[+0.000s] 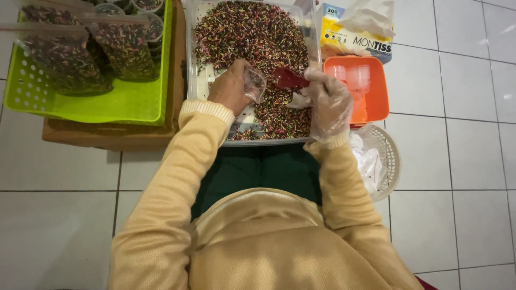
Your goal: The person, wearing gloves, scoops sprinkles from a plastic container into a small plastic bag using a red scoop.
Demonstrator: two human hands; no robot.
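— Hands first: what've we got?

— Our left hand (pixel 230 86) is bare, curled round a small clear plastic cup (pixel 255 83), tipped w/ its mouth toward the right. Our right hand (pixel 328 102) wears a thin clear glove and grips a red scoop (pixel 290 78), scoop end pointing left at the cup, just beside it.

— Both over the tub?

— Yep, both hover over the clear plastic tub (pixel 192 64) in front of us, full of multicoloured sprinkles (pixel 252 32) — dark, pink, green, yellow bits. Bare patches of tub floor show on the left and near side.

— Anything in the cup?

— Can't tell; too small and glary.

— What's around?

— Left of the tub we see a lime green basket (pixel 107 104) w/ clear bags of the same sprinkles (pixel 123 51) and a few filled cups at the far edge, all on a brown board (pixel 107 137). Right of the tub, an orange tray (pixel 379 91) holds empty clear cups (pixel 355 75). Far right, a yellow tissue pack (pixel 349 37). Near right, a white round basket (pixel 389 161) w/ crumpled clear plastic. White floor tiles (pixel 457 161) underneath.
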